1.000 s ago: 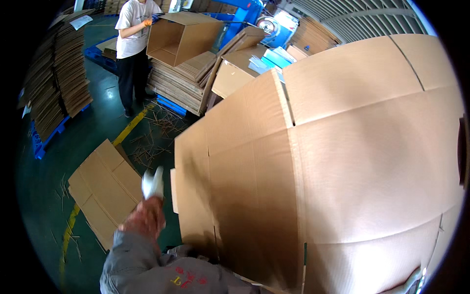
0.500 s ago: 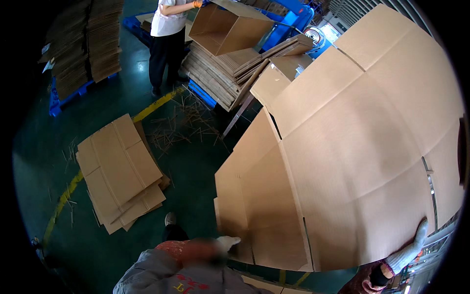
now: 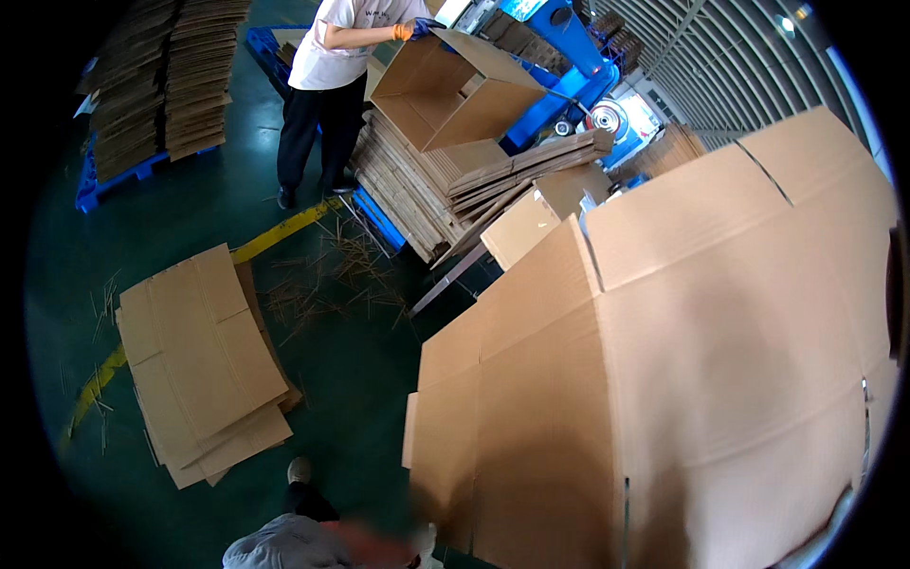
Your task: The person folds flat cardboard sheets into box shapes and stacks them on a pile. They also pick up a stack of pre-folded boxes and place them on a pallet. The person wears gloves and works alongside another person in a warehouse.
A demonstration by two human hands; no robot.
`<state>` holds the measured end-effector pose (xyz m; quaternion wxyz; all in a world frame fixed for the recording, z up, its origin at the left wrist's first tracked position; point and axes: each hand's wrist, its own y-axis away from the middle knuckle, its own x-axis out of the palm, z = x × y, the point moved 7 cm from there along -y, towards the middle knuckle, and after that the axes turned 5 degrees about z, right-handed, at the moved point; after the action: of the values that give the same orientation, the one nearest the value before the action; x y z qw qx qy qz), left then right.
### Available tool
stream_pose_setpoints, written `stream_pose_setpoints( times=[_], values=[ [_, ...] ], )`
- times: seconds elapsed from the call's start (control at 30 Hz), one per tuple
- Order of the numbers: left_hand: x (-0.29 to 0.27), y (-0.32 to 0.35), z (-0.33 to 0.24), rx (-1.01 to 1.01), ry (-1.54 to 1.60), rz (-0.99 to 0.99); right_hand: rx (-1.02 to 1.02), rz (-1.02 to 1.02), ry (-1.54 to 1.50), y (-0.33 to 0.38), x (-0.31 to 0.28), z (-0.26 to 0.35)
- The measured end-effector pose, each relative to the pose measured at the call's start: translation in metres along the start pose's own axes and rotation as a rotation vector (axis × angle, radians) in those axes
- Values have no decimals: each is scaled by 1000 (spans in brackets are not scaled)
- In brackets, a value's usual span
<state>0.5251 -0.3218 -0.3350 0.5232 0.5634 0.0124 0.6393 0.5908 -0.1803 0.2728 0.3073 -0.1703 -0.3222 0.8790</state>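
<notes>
A large creased, slotted sheet of brown cardboard [image 3: 730, 379], an unfolded carton blank, fills the right half of the head view, raised and tilted in front of me. My left hand [image 3: 427, 548], in a white glove, grips the sheet's lower left edge; its fingers are mostly hidden. At the lower right edge my right hand [image 3: 834, 524], in a grey glove, is closed on the same sheet, and only a strip of that glove shows. A pile of flat cardboard sheets [image 3: 199, 351] lies on the floor to my left.
Ahead, a person [image 3: 332, 95] in a white top handles an open carton [image 3: 450, 95] above a cardboard stack [image 3: 408, 180]. Blue machinery [image 3: 569, 66] stands behind. Cardboard strips [image 3: 332, 275] litter the floor by a yellow line [image 3: 284, 232]. Farther left, a blue pallet [image 3: 123, 180] bears cardboard stacks.
The raised sheet has swung lower in view, its top edge dropping, and both my hands have shifted toward the lower rim. The person ahead still holds the carton, which has turned slightly.
</notes>
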Motion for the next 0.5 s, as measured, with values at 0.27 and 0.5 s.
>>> stream_pose_setpoints(
  times=[0.27, 0.5],
  values=[
    [14, 16, -63, 324, 384, 136, -151, 20, 35, -31, -8, -22],
    [5, 110, -130, 705, 734, 86, -403, 85, 84, -97, -10, -33]
  ],
)
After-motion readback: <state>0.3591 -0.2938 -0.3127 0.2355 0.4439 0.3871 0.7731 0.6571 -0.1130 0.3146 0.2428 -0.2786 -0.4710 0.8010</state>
